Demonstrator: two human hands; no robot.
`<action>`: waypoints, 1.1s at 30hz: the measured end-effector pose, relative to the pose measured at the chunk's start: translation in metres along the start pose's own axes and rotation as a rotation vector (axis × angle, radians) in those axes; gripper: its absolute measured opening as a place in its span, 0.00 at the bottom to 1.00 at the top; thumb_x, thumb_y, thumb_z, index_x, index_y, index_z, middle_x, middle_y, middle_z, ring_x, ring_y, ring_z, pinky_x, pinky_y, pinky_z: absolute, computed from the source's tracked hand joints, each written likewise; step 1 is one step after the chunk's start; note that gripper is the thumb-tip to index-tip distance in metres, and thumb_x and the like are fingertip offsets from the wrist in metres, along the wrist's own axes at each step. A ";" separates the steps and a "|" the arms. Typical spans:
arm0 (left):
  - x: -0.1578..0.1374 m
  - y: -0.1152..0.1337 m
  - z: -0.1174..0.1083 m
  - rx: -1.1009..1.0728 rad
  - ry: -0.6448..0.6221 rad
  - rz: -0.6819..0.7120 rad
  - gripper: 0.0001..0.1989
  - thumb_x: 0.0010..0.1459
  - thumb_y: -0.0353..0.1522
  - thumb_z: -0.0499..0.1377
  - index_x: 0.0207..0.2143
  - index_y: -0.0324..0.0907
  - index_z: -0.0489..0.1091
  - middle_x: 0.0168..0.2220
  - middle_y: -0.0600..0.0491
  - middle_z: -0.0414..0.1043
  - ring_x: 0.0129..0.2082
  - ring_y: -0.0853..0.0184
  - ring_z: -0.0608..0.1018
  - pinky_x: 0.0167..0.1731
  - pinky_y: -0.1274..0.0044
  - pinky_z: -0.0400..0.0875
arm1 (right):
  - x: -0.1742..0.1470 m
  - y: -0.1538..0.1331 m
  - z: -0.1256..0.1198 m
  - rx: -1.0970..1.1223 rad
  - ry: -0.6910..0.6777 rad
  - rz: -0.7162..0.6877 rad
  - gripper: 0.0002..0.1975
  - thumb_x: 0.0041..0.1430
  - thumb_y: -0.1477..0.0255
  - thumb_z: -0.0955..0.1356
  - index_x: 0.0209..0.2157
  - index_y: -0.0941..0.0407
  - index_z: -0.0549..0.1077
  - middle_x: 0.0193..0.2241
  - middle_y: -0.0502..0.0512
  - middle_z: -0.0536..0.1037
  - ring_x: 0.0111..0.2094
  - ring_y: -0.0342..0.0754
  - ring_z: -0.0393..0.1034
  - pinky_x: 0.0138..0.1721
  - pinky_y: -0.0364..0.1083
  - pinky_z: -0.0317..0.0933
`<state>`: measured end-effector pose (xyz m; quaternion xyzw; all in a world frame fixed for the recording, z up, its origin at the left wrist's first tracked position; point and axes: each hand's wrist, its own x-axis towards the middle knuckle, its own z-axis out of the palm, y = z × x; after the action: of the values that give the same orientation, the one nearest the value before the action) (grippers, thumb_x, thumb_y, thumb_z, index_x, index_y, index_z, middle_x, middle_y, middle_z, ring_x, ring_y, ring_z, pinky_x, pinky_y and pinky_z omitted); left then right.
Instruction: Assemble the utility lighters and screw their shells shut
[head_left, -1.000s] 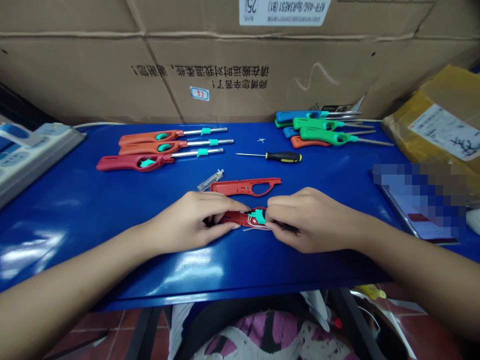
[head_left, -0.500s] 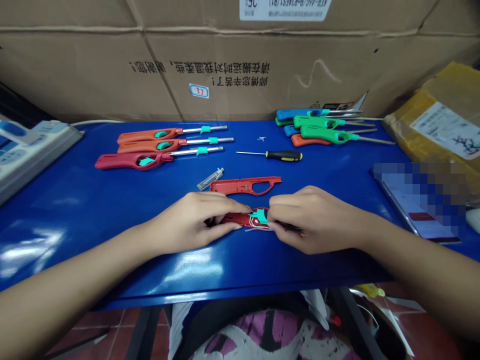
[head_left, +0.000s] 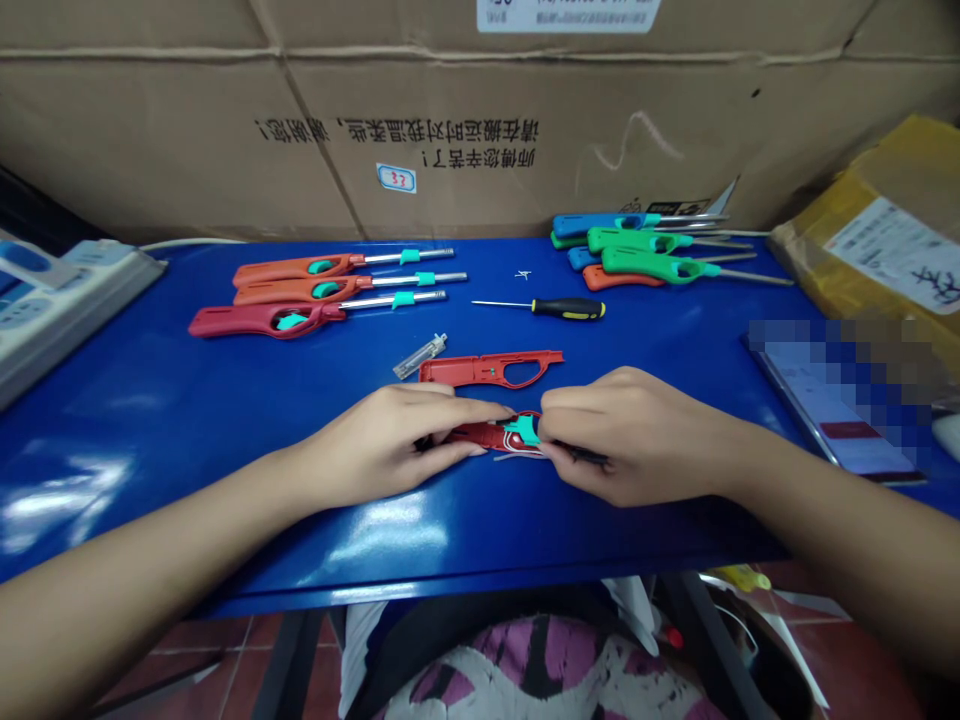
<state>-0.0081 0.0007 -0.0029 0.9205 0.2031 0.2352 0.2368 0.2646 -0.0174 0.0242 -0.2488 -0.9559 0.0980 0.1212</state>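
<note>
Both my hands work on a red lighter half-shell [head_left: 486,436] on the blue table. My left hand [head_left: 397,440] grips its left end between thumb and fingers, the index finger stretched along the upper edge. In the shell sit a teal trigger [head_left: 523,430] and thin white wires. Closed round the shell's right end, my right hand [head_left: 630,435] has its fingertips beside the trigger and hides that end. Just behind lies the other red half-shell [head_left: 480,371], its inside facing up. A clear fuel tank [head_left: 421,356] rests at its left.
Three orange and red lighters [head_left: 300,290] lie at the back left, several coloured lighters [head_left: 660,262] at the back right. A screwdriver [head_left: 568,310] and small screws [head_left: 523,274] lie between. A phone [head_left: 832,410] is at right, a power strip [head_left: 67,300] at left, a cardboard box [head_left: 187,130] behind.
My left index fingertip has slid slightly right along the shell towards the teal trigger. The right hand keeps its grip, and the other things stay in place.
</note>
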 end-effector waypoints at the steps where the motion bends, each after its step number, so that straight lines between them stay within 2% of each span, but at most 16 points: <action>1: 0.000 0.000 0.000 0.002 -0.001 0.001 0.18 0.65 0.28 0.63 0.57 0.38 0.72 0.42 0.50 0.81 0.39 0.70 0.82 0.43 0.81 0.75 | 0.000 0.000 0.000 0.002 -0.010 0.005 0.09 0.64 0.76 0.63 0.29 0.56 0.69 0.24 0.46 0.69 0.25 0.41 0.58 0.27 0.44 0.46; 11: -0.001 0.000 0.000 0.031 -0.005 -0.045 0.18 0.65 0.31 0.63 0.57 0.39 0.72 0.47 0.48 0.81 0.42 0.68 0.83 0.47 0.78 0.78 | 0.000 0.004 0.003 -0.005 -0.076 0.012 0.11 0.68 0.74 0.62 0.31 0.57 0.70 0.27 0.49 0.73 0.27 0.42 0.62 0.30 0.44 0.48; 17: -0.001 -0.001 0.000 0.048 0.008 -0.017 0.16 0.66 0.31 0.62 0.55 0.38 0.73 0.50 0.46 0.80 0.48 0.65 0.82 0.50 0.76 0.78 | 0.000 0.005 0.001 -0.055 -0.069 -0.022 0.12 0.69 0.76 0.61 0.31 0.57 0.71 0.28 0.49 0.74 0.28 0.42 0.62 0.30 0.45 0.48; 22: 0.000 0.000 0.000 0.085 0.012 -0.009 0.14 0.66 0.30 0.61 0.53 0.37 0.75 0.49 0.46 0.80 0.49 0.65 0.82 0.51 0.75 0.78 | 0.000 0.005 0.000 -0.127 -0.084 -0.028 0.12 0.69 0.76 0.61 0.34 0.57 0.73 0.29 0.50 0.74 0.28 0.43 0.61 0.29 0.46 0.45; 27: 0.001 0.006 0.000 0.119 -0.006 -0.018 0.12 0.68 0.29 0.59 0.52 0.38 0.76 0.50 0.46 0.79 0.48 0.64 0.82 0.51 0.73 0.79 | 0.001 0.005 0.000 -0.080 -0.118 0.045 0.12 0.69 0.75 0.62 0.34 0.56 0.75 0.30 0.50 0.75 0.29 0.43 0.63 0.28 0.46 0.45; 33: 0.001 0.011 0.002 0.170 -0.028 -0.031 0.13 0.69 0.29 0.56 0.52 0.37 0.75 0.51 0.44 0.77 0.49 0.63 0.81 0.50 0.72 0.79 | 0.003 0.002 -0.002 0.049 -0.114 0.202 0.10 0.66 0.74 0.65 0.33 0.56 0.77 0.33 0.51 0.77 0.31 0.43 0.68 0.29 0.45 0.49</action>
<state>-0.0036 -0.0086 0.0022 0.9373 0.2332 0.2007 0.1640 0.2632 -0.0136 0.0260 -0.3350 -0.9286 0.1468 0.0623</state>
